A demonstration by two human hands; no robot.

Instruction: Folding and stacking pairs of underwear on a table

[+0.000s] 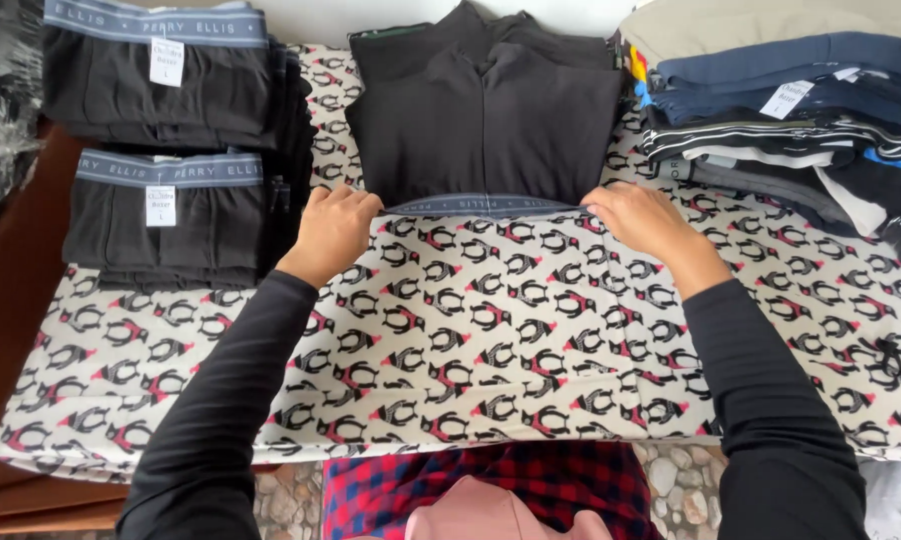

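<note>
Both your hands pinch the waistband end of a dark folded garment on the patterned cloth.

Out past your left hand (333, 232) sit two stacks of folded black underwear with grey-blue waistbands and white tags (166, 215), squared up and out of the way. Your left hand is curled shut on the corner of the folded black cloth garment with a grey-blue waistband (486, 130); your right hand (643, 222) pinches the opposite corner, seemingly keeping that edge taut and level. Beyond your right hand lies a pile of mixed folded clothes, navy, striped and grey (781, 100). Under both wrists spreads the cream penguin-print cloth (491, 350).
</note>
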